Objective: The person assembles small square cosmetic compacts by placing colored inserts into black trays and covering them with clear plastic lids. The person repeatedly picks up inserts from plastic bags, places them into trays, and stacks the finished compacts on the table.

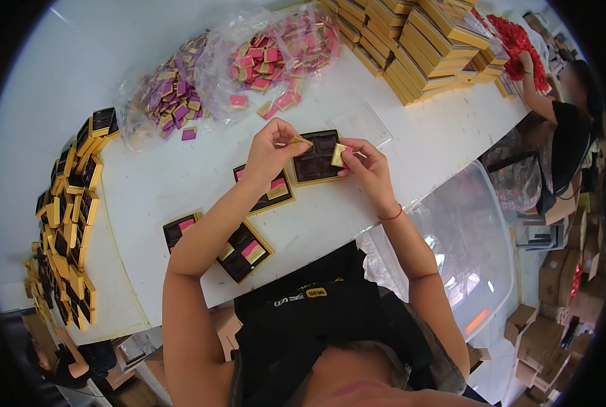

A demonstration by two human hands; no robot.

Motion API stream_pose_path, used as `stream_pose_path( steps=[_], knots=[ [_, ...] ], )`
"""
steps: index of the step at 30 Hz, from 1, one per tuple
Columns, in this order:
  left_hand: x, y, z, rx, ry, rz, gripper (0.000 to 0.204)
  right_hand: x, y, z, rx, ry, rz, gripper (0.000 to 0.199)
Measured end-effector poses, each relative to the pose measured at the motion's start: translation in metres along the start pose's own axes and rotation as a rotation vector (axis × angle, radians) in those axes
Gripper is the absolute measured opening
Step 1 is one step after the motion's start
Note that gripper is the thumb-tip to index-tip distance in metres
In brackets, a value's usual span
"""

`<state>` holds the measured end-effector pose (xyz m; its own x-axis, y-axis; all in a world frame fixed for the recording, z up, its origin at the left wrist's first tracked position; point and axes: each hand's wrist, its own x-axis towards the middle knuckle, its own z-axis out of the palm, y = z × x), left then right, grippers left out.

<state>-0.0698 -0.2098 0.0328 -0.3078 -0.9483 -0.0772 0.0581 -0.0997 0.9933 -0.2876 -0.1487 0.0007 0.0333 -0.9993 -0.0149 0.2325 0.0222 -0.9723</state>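
Observation:
A gold-edged box with a dark compartmented tray [316, 179] lies in front of me, between my hands. My left hand [270, 152] is closed at the box's left side, pinching a small gold-wrapped piece [302, 142] over a compartment. At the right side, my right hand [369, 169] pinches a pink-and-gold wrapped piece [338, 155] above the tray. Next to my left forearm sits a similar box [284, 198] with pink-and-gold pieces in it. Nearer to me is another part-filled box [238, 271], and a further one [174, 232] is partly hidden by that forearm.
Clear bags hold purple-and-gold pieces [174, 102] and pink-and-gold pieces [259, 64] at the back. Gold boxes are stacked [418, 54] back right. More dark-trayed boxes [79, 224] line the left. A clear plastic bin [459, 251] stands right; a person handles red ribbon [516, 41] beyond.

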Motion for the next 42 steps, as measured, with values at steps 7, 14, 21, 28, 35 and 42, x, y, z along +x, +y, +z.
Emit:
stream_pose_path(
  steps=[7,14,21,28,35,42],
  knots=[
    [-0.006,0.004,-0.006,0.003,0.002,-0.084,0.019,0.006,0.004,-0.016,-0.038,-0.058,-0.087,0.028],
    [0.027,0.008,-0.017,0.535,-0.295,0.117,0.019,0.014,-0.013,-0.011,-0.242,-0.108,-0.205,0.021],
    [0.048,0.008,-0.003,0.832,-0.563,0.179,0.034,0.016,-0.019,-0.003,-0.65,-0.221,-0.289,0.023],
    [0.006,-0.007,0.001,0.933,-0.369,0.402,0.073,0.009,-0.019,-0.006,-0.803,-0.198,-0.416,0.021],
    [-0.022,-0.031,0.003,1.335,-0.385,0.578,0.091,-0.028,-0.013,0.002,-1.287,-0.263,-0.62,0.062],
    [-0.026,-0.02,-0.01,1.102,-0.263,0.524,0.068,-0.026,-0.006,0.0,-1.245,-0.316,-0.622,0.053]
  ],
)
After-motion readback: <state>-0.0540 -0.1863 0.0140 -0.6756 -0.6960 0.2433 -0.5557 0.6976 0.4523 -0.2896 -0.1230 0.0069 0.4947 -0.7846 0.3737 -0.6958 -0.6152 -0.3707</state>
